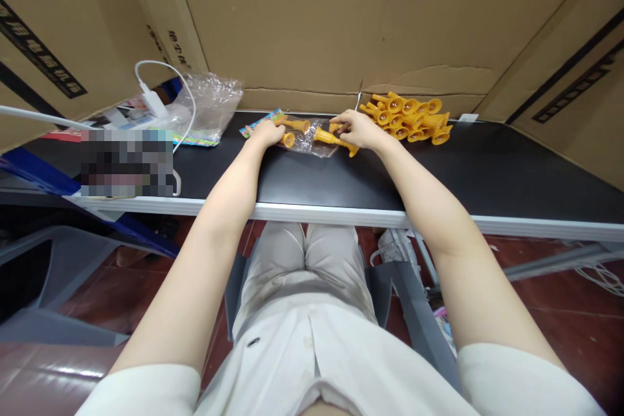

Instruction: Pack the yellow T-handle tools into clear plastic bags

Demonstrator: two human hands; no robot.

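1. Your left hand (266, 133) lies on the left end of a clear bag (308, 141), with the fingers bent over it. I cannot tell whether it pinches the film or only presses it down.
2. Your right hand (358, 130) is at the bag's right end, fingers closed around a yellow piece (331, 138) that seems to lie partly inside the bag. Your hands are apart, with the bag stretched between them on the black table (487, 175).
3. Between your hands, two more pieces show through the film. A long piece (298, 123) lies on the far side, and a round-ended piece (288, 140) sits just beside your left fingertips.
4. Just beyond and right of your right hand is a pile (412, 118) of the same yellow pieces, close to your knuckles and near the cardboard wall (316, 19).
5. Well to the left of your left hand lies a stack of bags (212, 104). A white charger (153, 104) rests by it, and its cable (188, 88) loops over the stack.
6. What could go wrong:
   - The film looks thin and slick. If your left hand only presses, the bag could slide along with your right hand and let the pieces inside slip out.
   - A wide end could catch on the film and tear it.
   - Your right wrist is close to the pile, so a careless sweep could scatter pieces, and the round ends could roll off the near edge.
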